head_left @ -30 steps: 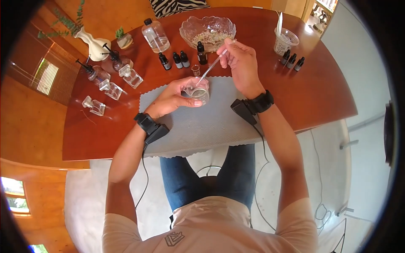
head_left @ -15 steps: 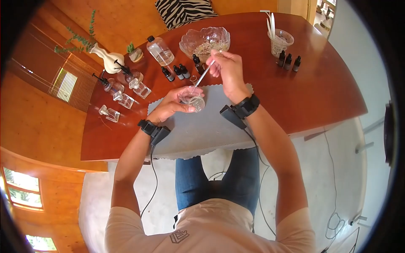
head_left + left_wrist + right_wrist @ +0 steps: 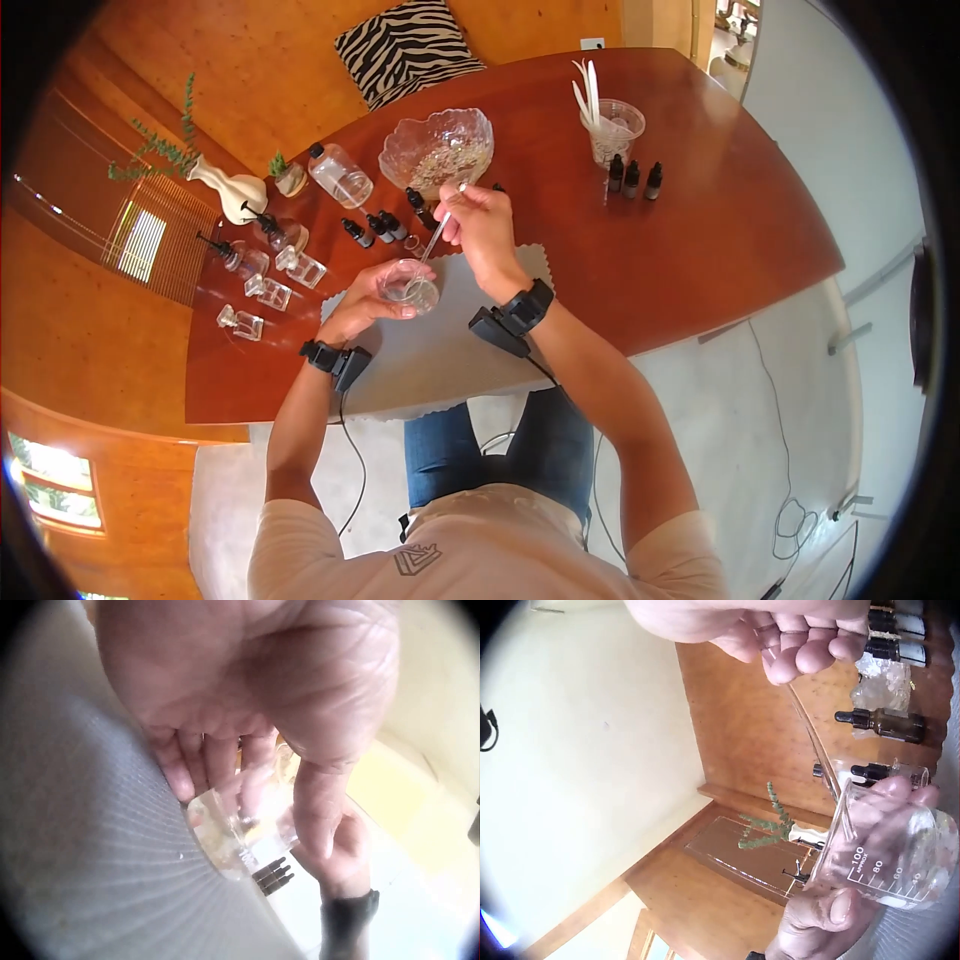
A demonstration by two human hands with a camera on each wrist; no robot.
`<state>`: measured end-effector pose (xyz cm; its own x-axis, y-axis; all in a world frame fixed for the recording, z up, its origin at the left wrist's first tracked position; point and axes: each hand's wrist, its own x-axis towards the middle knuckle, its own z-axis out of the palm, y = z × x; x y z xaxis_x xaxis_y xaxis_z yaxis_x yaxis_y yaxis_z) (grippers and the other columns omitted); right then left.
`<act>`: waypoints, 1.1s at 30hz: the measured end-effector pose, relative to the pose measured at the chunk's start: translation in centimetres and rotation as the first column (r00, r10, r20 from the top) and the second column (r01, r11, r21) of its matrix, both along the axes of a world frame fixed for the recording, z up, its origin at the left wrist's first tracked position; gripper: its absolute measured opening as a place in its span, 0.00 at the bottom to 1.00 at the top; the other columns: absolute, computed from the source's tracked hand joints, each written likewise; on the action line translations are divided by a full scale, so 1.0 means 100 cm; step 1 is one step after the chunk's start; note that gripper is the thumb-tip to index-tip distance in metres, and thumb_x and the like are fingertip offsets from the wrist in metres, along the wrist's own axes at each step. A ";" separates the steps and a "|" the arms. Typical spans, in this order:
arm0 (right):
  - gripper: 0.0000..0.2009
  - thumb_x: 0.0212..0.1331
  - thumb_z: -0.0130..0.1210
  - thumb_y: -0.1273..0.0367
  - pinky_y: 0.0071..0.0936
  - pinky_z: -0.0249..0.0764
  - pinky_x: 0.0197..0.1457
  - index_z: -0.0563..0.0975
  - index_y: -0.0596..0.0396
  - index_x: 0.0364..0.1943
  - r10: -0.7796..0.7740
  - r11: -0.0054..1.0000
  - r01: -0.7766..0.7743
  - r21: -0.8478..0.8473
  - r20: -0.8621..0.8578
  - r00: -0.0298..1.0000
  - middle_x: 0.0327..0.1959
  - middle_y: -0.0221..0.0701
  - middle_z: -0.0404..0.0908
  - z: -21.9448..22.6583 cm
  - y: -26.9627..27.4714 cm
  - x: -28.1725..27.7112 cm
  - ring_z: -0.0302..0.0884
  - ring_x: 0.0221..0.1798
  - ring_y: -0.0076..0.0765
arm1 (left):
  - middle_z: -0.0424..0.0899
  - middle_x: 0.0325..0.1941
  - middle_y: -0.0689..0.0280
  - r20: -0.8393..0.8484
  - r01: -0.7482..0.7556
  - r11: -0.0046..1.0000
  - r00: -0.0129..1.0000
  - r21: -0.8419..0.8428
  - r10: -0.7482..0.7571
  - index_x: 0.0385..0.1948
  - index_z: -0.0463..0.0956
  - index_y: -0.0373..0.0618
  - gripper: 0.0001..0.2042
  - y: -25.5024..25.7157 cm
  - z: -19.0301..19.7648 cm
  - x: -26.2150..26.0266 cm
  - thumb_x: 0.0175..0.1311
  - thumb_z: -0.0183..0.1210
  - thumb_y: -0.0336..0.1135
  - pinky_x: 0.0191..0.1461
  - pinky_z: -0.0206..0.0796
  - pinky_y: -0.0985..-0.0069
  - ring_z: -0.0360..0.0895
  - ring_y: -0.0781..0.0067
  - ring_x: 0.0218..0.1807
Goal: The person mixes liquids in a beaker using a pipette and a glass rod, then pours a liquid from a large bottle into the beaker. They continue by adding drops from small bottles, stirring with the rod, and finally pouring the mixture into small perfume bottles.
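A clear glass beaker (image 3: pixel 422 294) with white measuring marks, seen close in the right wrist view (image 3: pixel 900 862), is tilted above the grey mat (image 3: pixel 470 350). My left hand (image 3: pixel 372 303) grips it, thumb on the near side and fingers round the far side. Between the fingertips of my right hand (image 3: pixel 482 232), a thin glass rod (image 3: pixel 435 238) is pinched near its top; its lower end reaches into the beaker's mouth. Just behind stands a tiny glass cup (image 3: pixel 413 244) beside several dark dropper bottles (image 3: pixel 388 227).
Behind are a scalloped glass bowl (image 3: pixel 437 150) and a clear bottle (image 3: pixel 341 177). Glass perfume bottles (image 3: pixel 268 291) and a white vase (image 3: pixel 232 190) stand at left. A plastic cup (image 3: pixel 612 135) with white strips and small dark bottles (image 3: pixel 631 180) are at right.
The head view has shifted, so the table and both hands appear lower and further left. Both hands keep their holds, with the rod still in the beaker.
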<state>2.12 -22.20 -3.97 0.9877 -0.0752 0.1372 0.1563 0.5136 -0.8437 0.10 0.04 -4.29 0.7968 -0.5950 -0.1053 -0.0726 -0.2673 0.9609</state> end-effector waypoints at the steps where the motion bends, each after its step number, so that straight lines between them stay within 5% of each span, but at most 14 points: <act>1: 0.07 0.66 0.56 0.73 0.20 0.63 0.24 0.80 0.62 0.31 -0.017 1.000 0.016 0.012 0.022 1.000 0.25 0.29 0.80 -0.001 0.002 0.001 0.69 0.21 0.18 | 0.81 0.61 0.64 -0.011 -0.002 1.000 1.000 -0.008 0.002 0.60 0.75 0.38 0.33 0.001 -0.001 -0.001 0.48 0.75 0.33 0.69 0.63 0.70 0.75 0.69 0.62; 12: 0.10 0.70 0.52 0.70 0.21 0.66 0.26 0.81 0.62 0.34 0.034 0.997 -0.024 -0.077 0.129 0.991 0.29 0.31 0.82 -0.020 -0.007 0.013 0.72 0.23 0.21 | 0.81 0.60 0.64 0.024 0.049 0.993 0.999 -0.109 -0.047 0.62 0.73 0.39 0.31 0.011 -0.010 0.001 0.52 0.72 0.27 0.69 0.64 0.72 0.75 0.72 0.63; 15: 0.12 0.72 0.53 0.67 0.24 0.67 0.29 0.81 0.60 0.33 0.049 0.999 -0.052 0.010 0.186 0.981 0.30 0.31 0.82 -0.016 -0.009 0.013 0.73 0.25 0.24 | 0.82 0.57 0.68 0.045 0.049 0.979 0.998 -0.197 -0.041 0.61 0.75 0.40 0.28 0.014 -0.026 0.007 0.55 0.73 0.28 0.66 0.67 0.74 0.76 0.76 0.59; 19: 0.13 0.75 0.52 0.62 0.30 0.71 0.36 0.80 0.56 0.36 0.284 0.942 -0.310 0.128 0.189 0.940 0.29 0.30 0.81 -0.015 -0.032 0.024 0.75 0.30 0.26 | 0.83 0.56 0.67 0.099 0.092 0.970 0.993 -0.224 -0.072 0.61 0.75 0.40 0.28 0.017 -0.031 0.009 0.56 0.74 0.29 0.64 0.69 0.74 0.77 0.76 0.57; 22: 0.13 0.75 0.52 0.62 0.30 0.69 0.36 0.79 0.55 0.35 0.255 0.905 -0.281 0.319 0.121 0.959 0.27 0.28 0.79 0.004 -0.050 0.019 0.74 0.29 0.26 | 0.83 0.56 0.66 0.038 0.108 0.946 0.994 -0.305 -0.101 0.61 0.75 0.40 0.29 0.018 -0.038 0.011 0.56 0.74 0.29 0.63 0.71 0.73 0.78 0.75 0.57; 25: 0.14 0.75 0.53 0.62 0.28 0.67 0.33 0.79 0.56 0.33 0.001 0.975 -0.014 0.222 0.058 0.998 0.24 0.27 0.77 0.046 -0.067 -0.013 0.72 0.27 0.25 | 0.83 0.56 0.65 0.100 0.111 0.958 0.991 -0.264 -0.087 0.62 0.74 0.40 0.29 0.019 -0.038 0.010 0.56 0.73 0.29 0.62 0.72 0.73 0.78 0.74 0.57; 28: 0.15 0.75 0.53 0.63 0.23 0.65 0.30 0.79 0.57 0.32 0.132 0.978 -0.102 -0.182 0.163 0.978 0.21 0.26 0.75 0.070 -0.112 -0.033 0.70 0.23 0.23 | 0.82 0.57 0.69 0.065 0.115 0.958 0.993 -0.263 -0.101 0.60 0.76 0.43 0.27 0.021 -0.036 0.009 0.55 0.73 0.28 0.63 0.69 0.72 0.76 0.76 0.61; 30: 0.13 0.72 0.56 0.65 0.17 0.62 0.26 0.81 0.61 0.31 0.057 0.853 0.026 -0.521 0.142 0.988 0.20 0.26 0.76 0.080 -0.129 -0.050 0.67 0.20 0.19 | 0.83 0.57 0.70 0.101 0.133 0.946 0.989 -0.295 -0.107 0.59 0.77 0.44 0.27 0.021 -0.041 0.013 0.55 0.73 0.29 0.62 0.68 0.73 0.76 0.77 0.61; 32: 0.12 0.69 0.58 0.66 0.16 0.60 0.25 0.82 0.61 0.31 -0.078 0.548 0.127 -0.827 0.100 0.992 0.20 0.26 0.77 0.091 -0.135 -0.068 0.65 0.20 0.16 | 0.83 0.57 0.70 0.126 0.166 0.926 0.983 -0.340 -0.130 0.59 0.77 0.44 0.27 0.019 -0.049 0.017 0.56 0.73 0.31 0.61 0.67 0.74 0.76 0.77 0.60; 33: 0.12 0.65 0.62 0.66 0.20 0.61 0.26 0.83 0.61 0.28 -0.091 0.538 0.020 -0.843 -0.035 0.995 0.19 0.26 0.77 0.084 -0.146 -0.070 0.67 0.21 0.16 | 0.83 0.57 0.70 0.142 0.155 0.938 0.983 -0.310 -0.115 0.59 0.77 0.44 0.27 0.018 -0.051 0.016 0.56 0.73 0.31 0.61 0.66 0.74 0.76 0.77 0.61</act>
<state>-4.90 -36.81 4.47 0.9946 -0.0150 0.1029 0.0855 -0.4452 -0.8913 1.71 1.85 -9.35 0.7016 -0.6844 0.1982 -0.2063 0.0712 0.9759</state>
